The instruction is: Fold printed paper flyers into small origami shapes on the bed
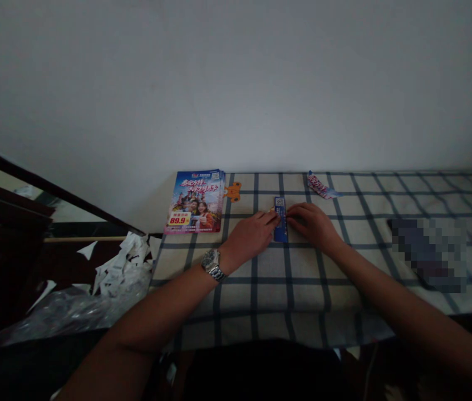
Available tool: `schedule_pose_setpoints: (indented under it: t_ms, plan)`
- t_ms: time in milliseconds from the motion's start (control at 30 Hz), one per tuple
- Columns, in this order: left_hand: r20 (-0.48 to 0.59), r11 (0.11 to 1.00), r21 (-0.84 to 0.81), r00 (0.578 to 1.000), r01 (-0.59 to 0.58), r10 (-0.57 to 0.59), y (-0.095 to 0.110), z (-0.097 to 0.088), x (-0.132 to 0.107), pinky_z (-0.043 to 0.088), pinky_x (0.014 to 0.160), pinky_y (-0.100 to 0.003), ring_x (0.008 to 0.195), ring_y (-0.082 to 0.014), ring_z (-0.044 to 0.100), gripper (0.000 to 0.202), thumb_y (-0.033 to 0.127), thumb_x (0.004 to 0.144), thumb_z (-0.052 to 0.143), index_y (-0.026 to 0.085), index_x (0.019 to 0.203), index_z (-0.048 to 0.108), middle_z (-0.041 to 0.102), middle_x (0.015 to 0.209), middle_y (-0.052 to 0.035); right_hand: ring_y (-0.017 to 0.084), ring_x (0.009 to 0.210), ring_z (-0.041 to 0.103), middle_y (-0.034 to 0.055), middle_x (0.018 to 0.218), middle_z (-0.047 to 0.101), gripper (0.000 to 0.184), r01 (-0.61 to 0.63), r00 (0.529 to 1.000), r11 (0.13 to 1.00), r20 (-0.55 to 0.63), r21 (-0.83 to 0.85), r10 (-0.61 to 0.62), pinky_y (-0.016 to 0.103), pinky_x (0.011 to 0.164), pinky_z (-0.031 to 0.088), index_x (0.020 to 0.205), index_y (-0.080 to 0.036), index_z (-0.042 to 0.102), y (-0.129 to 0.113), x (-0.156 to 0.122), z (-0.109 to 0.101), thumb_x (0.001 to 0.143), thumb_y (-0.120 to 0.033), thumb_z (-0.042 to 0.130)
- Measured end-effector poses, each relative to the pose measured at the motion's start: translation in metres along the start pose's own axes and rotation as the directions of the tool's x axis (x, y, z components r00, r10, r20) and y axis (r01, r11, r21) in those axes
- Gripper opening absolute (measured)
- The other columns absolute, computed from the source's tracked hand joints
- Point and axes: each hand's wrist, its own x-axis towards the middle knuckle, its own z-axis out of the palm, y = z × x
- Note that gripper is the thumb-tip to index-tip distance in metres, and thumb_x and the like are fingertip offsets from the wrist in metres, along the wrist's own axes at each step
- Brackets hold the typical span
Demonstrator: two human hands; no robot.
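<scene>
Between the fingers [271,219] lies a blue strip [280,229].

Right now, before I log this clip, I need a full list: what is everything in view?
paper strip: one, blue, on the cloth between the hands
flyers: one stack, colourful, back left of cloth
bear shape: one, orange, right of the flyers
folded paper: one, red and white, back of cloth
blurred thing: one, dark, right on cloth
tablecloth: one, beige with dark checks
paper scraps: pile, white, left of cloth
wall: white, behind
watch: one, silver, left wrist
left hand: fingertips on strip
right hand: fingertips on strip
</scene>
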Motion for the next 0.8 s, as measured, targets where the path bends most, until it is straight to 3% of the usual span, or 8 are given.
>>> schedule_pose_setpoints:
  t_ms: [167,800]
  plan:
    - [0.001,1.000,-0.001,1.000,0.009,-0.009,0.000,0.000,0.000,0.060,0.094,-0.039,0.122,-0.0260,0.059,0.044,0.015,0.103,0.049,0.012,0.146,0.054,0.059,0.145,-0.0125,0.028,0.095,0.068,0.0078,0.100,0.073,0.007,-0.023,1.000,0.997,0.020,-0.073,0.024,0.045,0.088,0.055,0.097,-0.024,0.073,0.006,0.010,0.003,0.096,-0.029,0.068]
    - [0.003,1.000,0.024,1.000,0.008,-0.008,0.000,0.002,0.000,0.059,0.093,-0.038,0.119,-0.0254,0.059,0.042,0.017,0.103,0.050,0.012,0.144,0.055,0.059,0.144,-0.0123,0.028,0.098,0.069,0.0085,0.106,0.074,0.005,0.034,0.998,0.996,0.055,-0.086,-0.029,0.042,0.090,0.055,0.092,-0.022,0.074,0.006,0.008,0.001,0.090,-0.024,0.078]
